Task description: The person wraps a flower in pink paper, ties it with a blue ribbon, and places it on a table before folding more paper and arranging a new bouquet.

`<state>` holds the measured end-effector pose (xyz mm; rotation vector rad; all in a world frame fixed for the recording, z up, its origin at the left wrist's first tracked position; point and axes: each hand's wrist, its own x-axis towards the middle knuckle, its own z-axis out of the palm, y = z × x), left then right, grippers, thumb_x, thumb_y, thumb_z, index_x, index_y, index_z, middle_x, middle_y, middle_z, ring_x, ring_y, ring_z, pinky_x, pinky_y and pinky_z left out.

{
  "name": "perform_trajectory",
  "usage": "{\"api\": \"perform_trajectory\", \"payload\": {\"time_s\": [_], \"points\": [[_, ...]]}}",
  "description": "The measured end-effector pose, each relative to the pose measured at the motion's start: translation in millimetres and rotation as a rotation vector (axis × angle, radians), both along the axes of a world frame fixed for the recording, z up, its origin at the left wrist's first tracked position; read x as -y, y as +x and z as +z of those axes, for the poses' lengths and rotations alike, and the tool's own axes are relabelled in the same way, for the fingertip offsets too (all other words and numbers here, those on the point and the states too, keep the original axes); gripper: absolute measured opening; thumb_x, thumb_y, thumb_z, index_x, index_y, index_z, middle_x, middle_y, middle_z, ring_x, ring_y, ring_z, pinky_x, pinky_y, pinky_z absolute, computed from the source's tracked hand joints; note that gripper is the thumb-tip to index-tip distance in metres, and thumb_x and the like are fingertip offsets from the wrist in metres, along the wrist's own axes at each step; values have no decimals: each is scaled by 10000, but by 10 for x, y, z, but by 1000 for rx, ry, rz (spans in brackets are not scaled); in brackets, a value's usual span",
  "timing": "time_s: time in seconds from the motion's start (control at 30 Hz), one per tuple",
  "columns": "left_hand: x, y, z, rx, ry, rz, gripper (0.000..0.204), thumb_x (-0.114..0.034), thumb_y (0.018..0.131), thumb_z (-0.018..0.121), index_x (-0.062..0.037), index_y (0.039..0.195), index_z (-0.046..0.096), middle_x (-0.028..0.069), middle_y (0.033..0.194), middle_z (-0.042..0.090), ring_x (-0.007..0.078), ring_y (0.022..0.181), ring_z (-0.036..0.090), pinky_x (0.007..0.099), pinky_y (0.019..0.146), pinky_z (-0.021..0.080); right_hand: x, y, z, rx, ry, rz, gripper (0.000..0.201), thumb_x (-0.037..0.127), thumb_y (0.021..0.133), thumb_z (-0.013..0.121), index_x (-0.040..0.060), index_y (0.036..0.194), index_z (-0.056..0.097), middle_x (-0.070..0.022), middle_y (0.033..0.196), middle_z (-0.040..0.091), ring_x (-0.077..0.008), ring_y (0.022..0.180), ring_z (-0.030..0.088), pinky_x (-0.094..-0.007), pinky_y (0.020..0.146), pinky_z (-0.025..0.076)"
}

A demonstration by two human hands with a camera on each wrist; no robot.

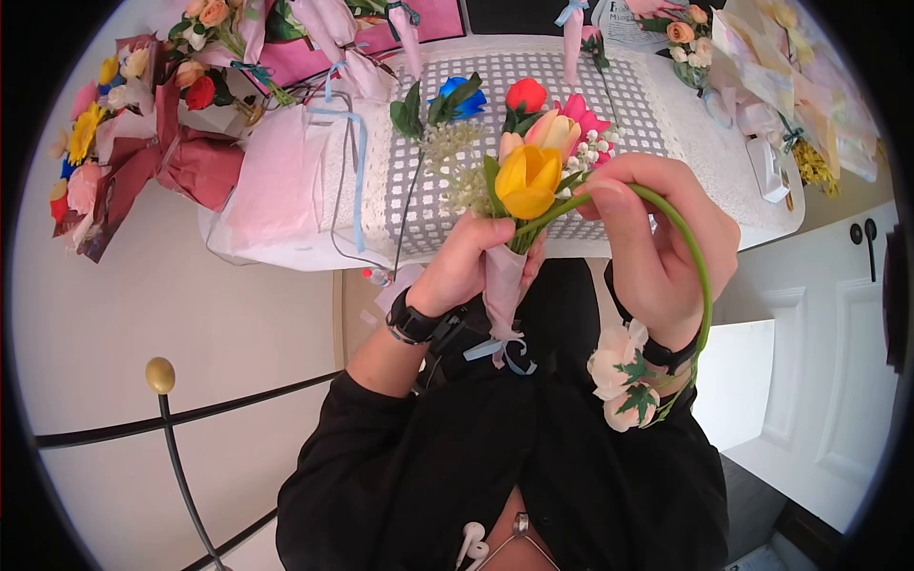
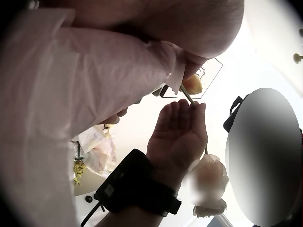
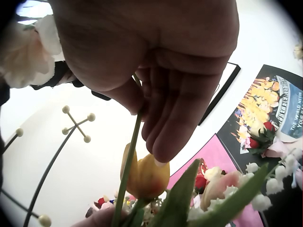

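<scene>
A small bouquet with a yellow tulip (image 1: pixel 528 181), a peach tulip and a red flower is wrapped in pale pink paper (image 1: pixel 503 285) tied with a blue ribbon. The left hand (image 1: pixel 465 262) grips the wrapped stems, its thumb just under the yellow tulip. Between thumb and fingers, the right hand (image 1: pixel 666 233) pinches a bent green stem (image 1: pixel 703 276), whose end reaches the bouquet's neck. This stem curves over the right wrist down to pale pink flowers (image 1: pixel 624 376). In the right wrist view the stem passes in front of the yellow tulip (image 3: pixel 147 175).
A table with a grey checked cloth (image 1: pixel 381 214) lies ahead, bearing a blue rose (image 1: pixel 462 98) and pink paper sheets (image 1: pixel 281 181). A red-wrapped bouquet (image 1: pixel 181 157) is at the left, pale wrapped bouquets (image 1: pixel 800 86) at the right. A black metal rail (image 1: pixel 105 435) stands lower left.
</scene>
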<state>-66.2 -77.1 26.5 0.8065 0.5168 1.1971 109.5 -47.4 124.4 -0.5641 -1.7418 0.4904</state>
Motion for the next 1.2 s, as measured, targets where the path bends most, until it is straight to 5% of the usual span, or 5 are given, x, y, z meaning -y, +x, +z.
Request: {"api": "perform_trajectory", "payload": {"time_s": [0.7, 1.2], "points": [[55, -55, 31, -125, -9, 28, 454, -370, 887, 624, 14, 1119, 554, 114, 813, 633, 179, 670, 622, 298, 581, 517, 103, 5, 59, 140, 401, -33, 131, -8, 769, 770, -31, 854, 673, -113, 746, 692, -265, 648, 683, -312, 596, 545], [71, -44, 65, -115, 19, 4, 431, -325, 869, 625, 15, 1121, 549, 116, 840, 623, 184, 691, 621, 300, 593, 514, 119, 1, 87, 162, 366, -40, 129, 1, 781, 767, -31, 866, 674, -124, 744, 689, -271, 646, 687, -318, 606, 553]]}}
